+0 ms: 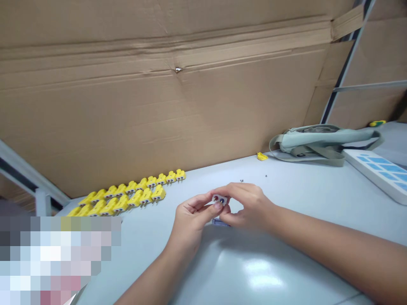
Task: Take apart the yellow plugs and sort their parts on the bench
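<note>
Near the middle of the table, my left hand (190, 218) grips a small white plug insert (219, 198) with a red and a dark blue round spot on its face. The thumb presses on its lower edge. My right hand (251, 204) is closed on the same piece from the right, index finger above and thumb below. Fingers cover the back and sides of the piece. Just under the hands is a clear bluish-purple rod (220, 222), perhaps a screwdriver handle; its right end is hidden by my right hand.
Two rows of yellow plugs (135, 198) stand at the left, pins forward. A yellow plug shell (262, 156), small metal bits (241, 181), a pale green bag (313, 142) and a white tray with blue cells (378, 171) lie right. A cardboard wall (197, 110) closes the back. A blurred patch covers the lower left.
</note>
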A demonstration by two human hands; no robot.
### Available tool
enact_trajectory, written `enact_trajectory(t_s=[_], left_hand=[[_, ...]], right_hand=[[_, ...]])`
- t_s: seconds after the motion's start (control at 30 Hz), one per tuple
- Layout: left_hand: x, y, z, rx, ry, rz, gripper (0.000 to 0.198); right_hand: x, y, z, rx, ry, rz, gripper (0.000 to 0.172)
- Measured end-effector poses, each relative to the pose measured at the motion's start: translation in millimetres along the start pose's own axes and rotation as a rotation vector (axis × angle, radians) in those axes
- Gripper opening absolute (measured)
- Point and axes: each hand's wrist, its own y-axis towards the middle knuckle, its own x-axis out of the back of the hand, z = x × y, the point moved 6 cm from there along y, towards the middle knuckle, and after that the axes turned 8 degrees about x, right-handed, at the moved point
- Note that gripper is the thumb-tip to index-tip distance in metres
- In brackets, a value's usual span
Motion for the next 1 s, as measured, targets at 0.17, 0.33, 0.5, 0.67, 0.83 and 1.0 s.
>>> enact_trajectory(t_s=[0.17,0.33,0.5,0.67,0.83,1.0], left_hand=[[-0.5,-1,0,0.001,0.017,-0.005,0.022],[-0.6,-1,-1,-0.021,0.004,-0.016,0.021],[0.0,-3,0,0.001,-0.084,-0.044,0.033],[-6.2,-5,4,0.078,-0.165,0.026,0.025],[-9.3,-5,3,0.074,-0.119,0.077,0.019],[-4.3,-2,3,0.066,-0.031,0.042,0.021]], right_hand=[[0,-1,-1,0.090,-0.015,0.019,0.027],[0,-1,-4,0.199,0.013,0.042,0.028],[3,3,-1,0.164,0.021,0.013,0.030],[6,3,7,0.106,-0.005,-0.105,0.034],[5,1,6,0.051,-0.008,-0.097,0.035],[2,1,0,0.029,-0.076,0.020,0.029]])
